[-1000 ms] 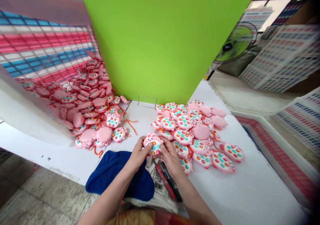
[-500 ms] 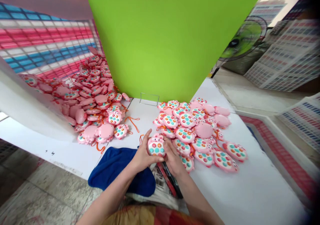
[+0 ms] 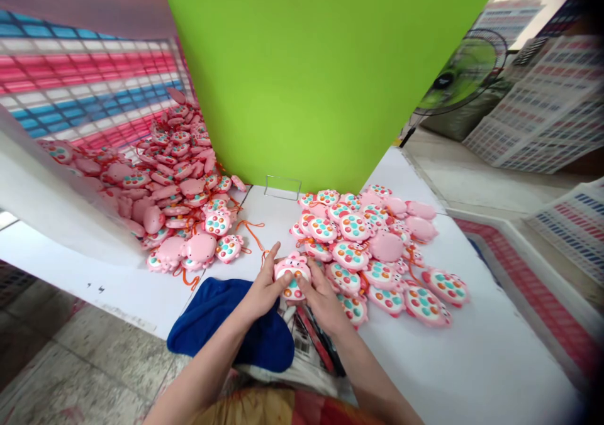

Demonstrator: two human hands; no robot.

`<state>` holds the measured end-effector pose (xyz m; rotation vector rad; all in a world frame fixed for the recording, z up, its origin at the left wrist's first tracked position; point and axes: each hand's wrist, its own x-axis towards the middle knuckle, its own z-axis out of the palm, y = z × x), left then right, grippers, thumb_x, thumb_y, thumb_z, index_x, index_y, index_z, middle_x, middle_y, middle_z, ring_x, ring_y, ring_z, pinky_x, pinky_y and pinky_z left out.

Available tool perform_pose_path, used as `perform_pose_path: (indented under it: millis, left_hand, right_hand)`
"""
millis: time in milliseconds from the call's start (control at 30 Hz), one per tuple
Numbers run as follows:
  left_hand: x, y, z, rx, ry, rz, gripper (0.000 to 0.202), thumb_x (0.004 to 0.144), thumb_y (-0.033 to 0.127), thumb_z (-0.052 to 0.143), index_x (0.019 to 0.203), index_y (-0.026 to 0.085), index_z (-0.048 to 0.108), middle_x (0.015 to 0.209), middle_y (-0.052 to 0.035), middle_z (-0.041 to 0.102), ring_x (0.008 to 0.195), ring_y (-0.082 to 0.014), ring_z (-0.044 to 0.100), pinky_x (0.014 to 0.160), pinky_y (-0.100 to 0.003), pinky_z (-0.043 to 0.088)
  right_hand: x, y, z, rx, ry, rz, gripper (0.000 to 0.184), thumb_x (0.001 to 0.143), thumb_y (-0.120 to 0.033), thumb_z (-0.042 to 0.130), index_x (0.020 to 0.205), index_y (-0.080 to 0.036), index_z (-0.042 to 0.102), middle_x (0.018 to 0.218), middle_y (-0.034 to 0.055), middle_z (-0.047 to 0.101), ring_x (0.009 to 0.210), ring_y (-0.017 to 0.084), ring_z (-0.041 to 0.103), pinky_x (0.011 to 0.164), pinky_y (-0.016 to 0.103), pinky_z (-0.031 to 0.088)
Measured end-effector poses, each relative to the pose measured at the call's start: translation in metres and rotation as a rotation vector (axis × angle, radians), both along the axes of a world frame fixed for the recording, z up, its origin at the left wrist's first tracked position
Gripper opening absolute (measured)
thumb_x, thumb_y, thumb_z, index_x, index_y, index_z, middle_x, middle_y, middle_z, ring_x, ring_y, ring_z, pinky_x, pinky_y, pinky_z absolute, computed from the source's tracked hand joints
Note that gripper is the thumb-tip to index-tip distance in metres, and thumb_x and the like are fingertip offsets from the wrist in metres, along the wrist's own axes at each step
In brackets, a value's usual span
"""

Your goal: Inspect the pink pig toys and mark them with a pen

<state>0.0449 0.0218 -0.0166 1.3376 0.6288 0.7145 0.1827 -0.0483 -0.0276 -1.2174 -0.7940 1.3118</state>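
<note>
Between my two hands is a pink animal-shaped toy (image 3: 292,265) with round coloured buttons on a white face, held upright toward me. My left hand (image 3: 265,290) grips its left side, thumb on the buttons. On the other side my right hand (image 3: 325,298) holds it too, its thumb also on the buttons. To the right of my hands lies a pile of similar toys (image 3: 352,255), most with buttons up, some back side up. Below my wrists rest a blue cloth (image 3: 212,315) and red and black pen-like tools (image 3: 317,340) on a plastic bag with a barcode.
A tipped crate (image 3: 94,92) on the left spills many more pink toys (image 3: 174,186) with orange cords onto the white table (image 3: 472,356). A tall green panel (image 3: 311,79) stands behind. At right are a fan (image 3: 460,79) and stacked crates (image 3: 542,110).
Both thumbs have moved from the toy's edge onto its buttons. The toy has shifted slightly to the left. The piles around it look the same.
</note>
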Motion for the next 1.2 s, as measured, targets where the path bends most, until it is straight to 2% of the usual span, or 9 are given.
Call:
perform_pose_path:
  millis: [100, 200, 300, 433, 567, 733, 833, 1000, 1200]
  left_hand:
    - [-0.015, 0.02, 0.0, 0.171, 0.176, 0.002, 0.058, 0.09, 0.047, 0.047, 0.14, 0.018, 0.037, 0.117, -0.0127, 0.06, 0.098, -0.0227, 0.061, 0.083, -0.036, 0.05]
    - [-0.037, 0.047, -0.006, 0.533, 0.541, 0.264, 0.039, 0.091, 0.04, 0.047, 0.122, 0.018, 0.056, 0.116, -0.013, 0.061, 0.107, -0.0269, 0.057, 0.092, -0.043, 0.045]
    - [-0.054, 0.063, -0.022, 0.84, 0.925, 0.5, 0.036, 0.086, 0.027, 0.057, 0.121, 0.017, 0.057, 0.128, -0.0164, 0.054, 0.122, -0.0334, 0.046, 0.101, -0.051, 0.037]
    - [-0.06, 0.063, -0.045, 0.949, 1.185, 0.524, 0.047, 0.082, 0.013, 0.055, 0.129, 0.018, 0.052, 0.136, -0.0169, 0.047, 0.13, -0.0371, 0.036, 0.101, -0.057, 0.033]
    - [-0.06, 0.063, -0.047, 0.849, 0.999, 0.513, 0.04, 0.084, 0.008, 0.046, 0.121, 0.018, 0.057, 0.127, -0.0157, 0.054, 0.123, -0.0331, 0.041, 0.098, -0.052, 0.039]
    - [-0.048, 0.054, -0.028, 0.799, 0.832, 0.441, 0.035, 0.077, 0.007, 0.052, 0.11, 0.015, 0.061, 0.112, -0.0103, 0.063, 0.104, -0.0226, 0.056, 0.093, -0.037, 0.046]
    - [-0.029, 0.027, -0.013, 0.702, 0.618, 0.389, 0.037, 0.079, 0.013, 0.054, 0.116, 0.018, 0.057, 0.112, -0.0084, 0.063, 0.1, -0.0204, 0.059, 0.087, -0.035, 0.049]
    - [-0.005, -0.014, 0.009, 0.701, 0.327, 0.176, 0.04, 0.079, 0.016, 0.06, 0.119, 0.024, 0.058, 0.12, -0.0087, 0.06, 0.116, -0.024, 0.05, 0.101, -0.042, 0.041]
    - [-0.008, -0.007, 0.013, 0.417, 0.282, 0.408, 0.041, 0.082, 0.033, 0.062, 0.121, 0.022, 0.055, 0.114, -0.0095, 0.053, 0.091, -0.018, 0.056, 0.068, -0.028, 0.052]
  right_hand:
    - [0.004, 0.006, 0.008, -0.025, 0.005, -0.074, 0.071, 0.078, -0.05, 0.064, 0.141, -0.037, 0.034, 0.148, 0.0036, 0.034, 0.106, 0.025, 0.059, 0.069, 0.037, 0.062]
    - [0.02, 0.017, 0.019, 0.09, 0.05, -0.274, 0.074, 0.078, -0.046, 0.066, 0.142, -0.04, 0.03, 0.153, 0.0001, 0.025, 0.119, 0.025, 0.052, 0.083, 0.04, 0.059]
    - [0.036, 0.028, 0.029, 0.278, 0.181, -0.403, 0.077, 0.077, -0.042, 0.068, 0.143, -0.044, 0.026, 0.15, -0.0011, 0.032, 0.124, 0.022, 0.05, 0.099, 0.044, 0.049]
    - [0.034, 0.031, 0.025, 0.25, 0.253, -0.441, 0.064, 0.075, -0.041, 0.07, 0.133, -0.038, 0.044, 0.14, 0.0032, 0.046, 0.118, 0.022, 0.056, 0.104, 0.047, 0.042]
    - [0.011, 0.021, 0.005, 0.057, 0.17, -0.236, 0.049, 0.072, -0.045, 0.073, 0.116, -0.026, 0.059, 0.125, 0.0084, 0.058, 0.113, 0.025, 0.058, 0.101, 0.047, 0.043]
    - [-0.01, 0.013, -0.007, -0.005, 0.09, -0.016, 0.054, 0.072, -0.049, 0.072, 0.119, -0.026, 0.058, 0.127, 0.0098, 0.057, 0.117, 0.025, 0.056, 0.101, 0.047, 0.042]
    - [-0.017, 0.013, -0.005, -0.013, 0.141, 0.003, 0.06, 0.073, -0.048, 0.071, 0.126, -0.027, 0.054, 0.137, 0.0086, 0.051, 0.125, 0.025, 0.049, 0.102, 0.044, 0.042]
    - [-0.017, 0.015, -0.002, 0.07, 0.261, -0.123, 0.049, 0.074, -0.043, 0.07, 0.119, -0.03, 0.056, 0.126, 0.0012, 0.059, 0.124, 0.021, 0.05, 0.105, 0.039, 0.042]
    - [-0.004, 0.013, -0.001, 0.059, 0.308, -0.13, 0.044, 0.078, -0.044, 0.067, 0.118, -0.029, 0.058, 0.123, 0.0027, 0.061, 0.116, 0.024, 0.057, 0.098, 0.042, 0.049]
